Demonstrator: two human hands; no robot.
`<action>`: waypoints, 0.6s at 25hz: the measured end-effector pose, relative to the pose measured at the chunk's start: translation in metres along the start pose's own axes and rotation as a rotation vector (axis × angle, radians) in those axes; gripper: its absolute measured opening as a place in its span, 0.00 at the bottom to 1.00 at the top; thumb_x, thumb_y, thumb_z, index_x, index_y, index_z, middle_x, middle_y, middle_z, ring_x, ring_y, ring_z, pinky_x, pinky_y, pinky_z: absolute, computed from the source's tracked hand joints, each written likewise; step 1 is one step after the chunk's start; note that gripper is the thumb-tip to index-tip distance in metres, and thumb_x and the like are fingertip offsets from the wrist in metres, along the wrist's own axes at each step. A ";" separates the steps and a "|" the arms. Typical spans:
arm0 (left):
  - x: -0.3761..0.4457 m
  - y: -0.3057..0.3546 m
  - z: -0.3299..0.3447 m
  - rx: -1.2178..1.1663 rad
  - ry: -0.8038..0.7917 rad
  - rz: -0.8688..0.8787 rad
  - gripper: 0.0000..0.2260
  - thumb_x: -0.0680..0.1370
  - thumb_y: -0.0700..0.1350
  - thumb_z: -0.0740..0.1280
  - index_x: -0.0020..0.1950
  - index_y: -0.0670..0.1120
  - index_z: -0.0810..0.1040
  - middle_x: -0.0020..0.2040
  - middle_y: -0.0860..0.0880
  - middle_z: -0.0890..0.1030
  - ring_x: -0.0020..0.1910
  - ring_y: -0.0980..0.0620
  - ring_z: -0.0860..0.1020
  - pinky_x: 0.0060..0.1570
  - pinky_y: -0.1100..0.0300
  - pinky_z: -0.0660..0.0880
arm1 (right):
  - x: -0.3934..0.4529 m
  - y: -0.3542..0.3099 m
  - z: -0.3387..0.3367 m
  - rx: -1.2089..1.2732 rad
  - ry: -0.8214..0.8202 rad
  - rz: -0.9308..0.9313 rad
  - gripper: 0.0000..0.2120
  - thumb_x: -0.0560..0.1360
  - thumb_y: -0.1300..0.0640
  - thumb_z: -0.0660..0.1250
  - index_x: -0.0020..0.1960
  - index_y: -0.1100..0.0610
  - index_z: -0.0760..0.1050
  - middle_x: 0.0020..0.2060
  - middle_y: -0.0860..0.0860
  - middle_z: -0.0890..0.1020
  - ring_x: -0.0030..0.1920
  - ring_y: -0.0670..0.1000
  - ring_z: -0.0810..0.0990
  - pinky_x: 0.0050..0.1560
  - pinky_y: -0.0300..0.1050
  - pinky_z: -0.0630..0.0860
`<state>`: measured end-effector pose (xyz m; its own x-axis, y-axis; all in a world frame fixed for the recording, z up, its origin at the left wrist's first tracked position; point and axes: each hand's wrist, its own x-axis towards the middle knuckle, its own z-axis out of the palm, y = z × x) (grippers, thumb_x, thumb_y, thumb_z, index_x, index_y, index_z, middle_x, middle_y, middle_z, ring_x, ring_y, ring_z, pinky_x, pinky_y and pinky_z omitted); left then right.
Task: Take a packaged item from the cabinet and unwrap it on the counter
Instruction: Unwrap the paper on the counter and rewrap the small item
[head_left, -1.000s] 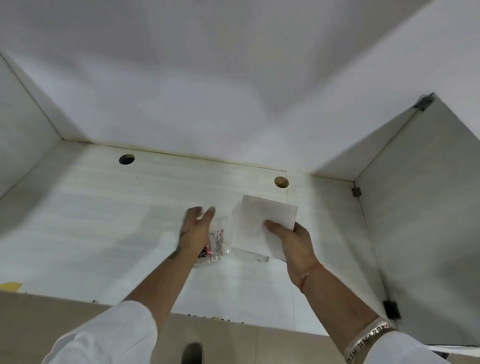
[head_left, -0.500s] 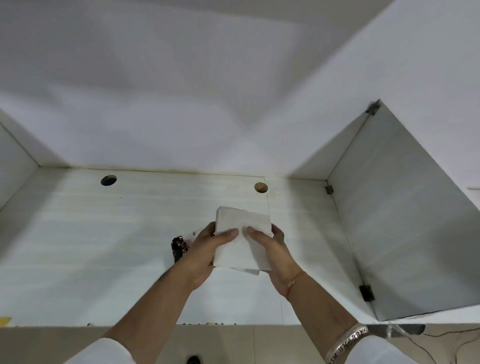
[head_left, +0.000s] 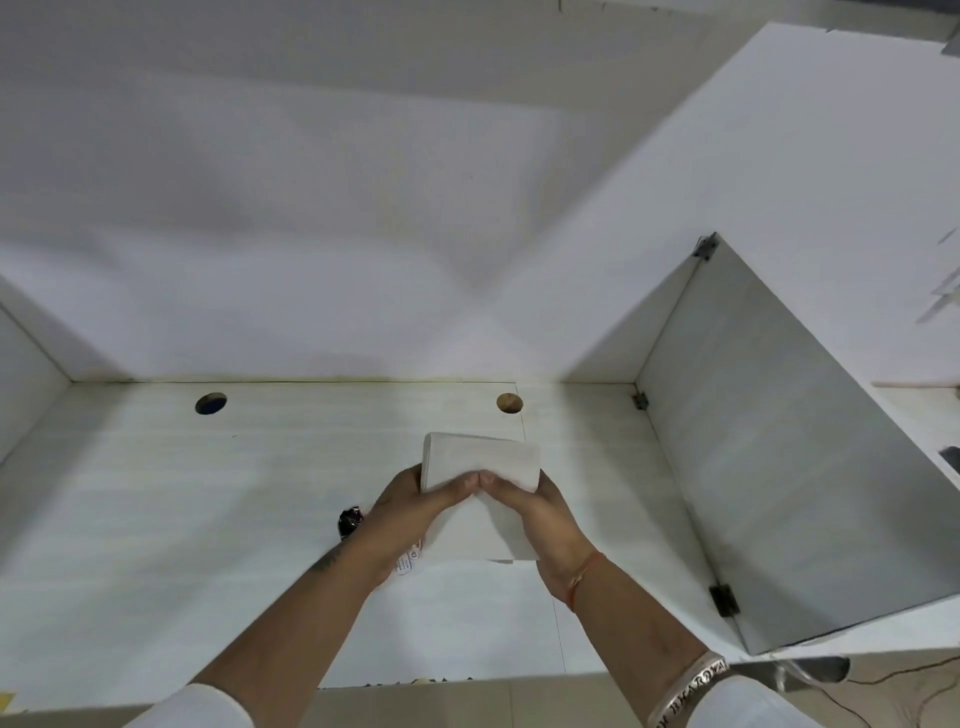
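white packet (head_left: 480, 462) gripped between left hand (head_left: 415, 506) and right hand (head_left: 540, 512).

- Soft, even, rather dim indoor light; the whole scene reads pale grey-white with low contrast.
- Above the white pack (head_left: 480, 462), broad diffuse shadows fan across the cabinet's back wall (head_left: 311, 234), with no hard edges.
- To the right of the pack, the open cabinet door (head_left: 795, 447) is a darker, flatter grey than the shelf (head_left: 156, 519).
- Left of the pack the shelf brightens in a mild patch, without glare.
- Straight lines well away from the pack bow outward, typical wide-angle distortion.
- Fine detail is smeared throughout; the far right edge looks streaked with motion blur.
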<state>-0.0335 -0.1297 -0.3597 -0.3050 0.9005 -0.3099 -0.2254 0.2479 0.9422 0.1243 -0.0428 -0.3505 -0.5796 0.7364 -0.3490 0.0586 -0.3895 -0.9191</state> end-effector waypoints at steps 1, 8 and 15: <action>0.001 0.001 0.000 0.036 -0.011 -0.044 0.20 0.74 0.57 0.75 0.61 0.49 0.84 0.55 0.48 0.88 0.56 0.46 0.86 0.60 0.48 0.80 | 0.000 -0.001 0.000 -0.011 0.018 0.013 0.15 0.76 0.54 0.76 0.61 0.55 0.83 0.54 0.54 0.89 0.55 0.56 0.88 0.55 0.50 0.83; -0.004 -0.025 0.018 -0.437 0.177 -0.087 0.28 0.71 0.63 0.73 0.61 0.44 0.78 0.57 0.43 0.85 0.58 0.44 0.83 0.54 0.45 0.81 | 0.017 0.022 -0.002 0.236 0.270 0.102 0.21 0.73 0.44 0.77 0.61 0.54 0.83 0.54 0.55 0.89 0.56 0.59 0.87 0.59 0.62 0.83; -0.002 -0.048 0.046 -0.411 0.319 0.013 0.17 0.71 0.47 0.76 0.59 0.47 0.83 0.53 0.42 0.88 0.47 0.45 0.86 0.38 0.52 0.77 | 0.017 0.051 0.032 0.258 0.408 0.057 0.17 0.76 0.50 0.76 0.62 0.54 0.81 0.53 0.55 0.89 0.52 0.57 0.89 0.50 0.55 0.86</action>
<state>0.0202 -0.1267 -0.3982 -0.5629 0.7329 -0.3821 -0.5450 0.0184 0.8383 0.0912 -0.0677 -0.3978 -0.2127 0.8467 -0.4878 -0.1528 -0.5219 -0.8392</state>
